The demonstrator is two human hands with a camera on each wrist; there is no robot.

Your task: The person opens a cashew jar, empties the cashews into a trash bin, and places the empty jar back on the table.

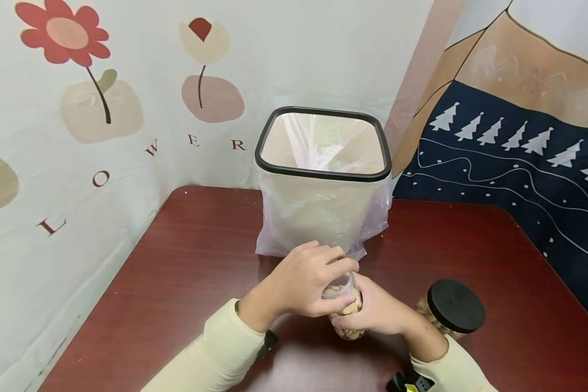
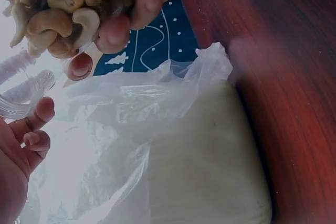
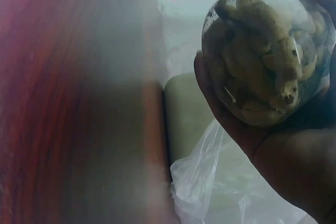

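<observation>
A clear jar of cashews point(image 1: 349, 322) tilts slightly between both hands, its black lid off and its clear rim uppermost. My right hand point(image 1: 384, 307) grips the jar's body from the right, with fingers wrapped round it. From above and the left, my left hand point(image 1: 306, 280) holds the rim, thumb on the near side and fingers curled over the far side. Close up in the left wrist view, the cashews point(image 2: 63, 19) press against the jar wall, and the clear neck point(image 2: 23, 93) touches the left fingers. The right wrist view shows the jar's rounded base point(image 3: 262, 61).
Just beyond the hands stands a beige bin point(image 1: 313, 212) with a black rim and a thin, pale purple plastic liner. A second jar with a black lid point(image 1: 455, 306) stands to the right on the dark red table point(image 1: 191, 256). Printed cloths hang behind.
</observation>
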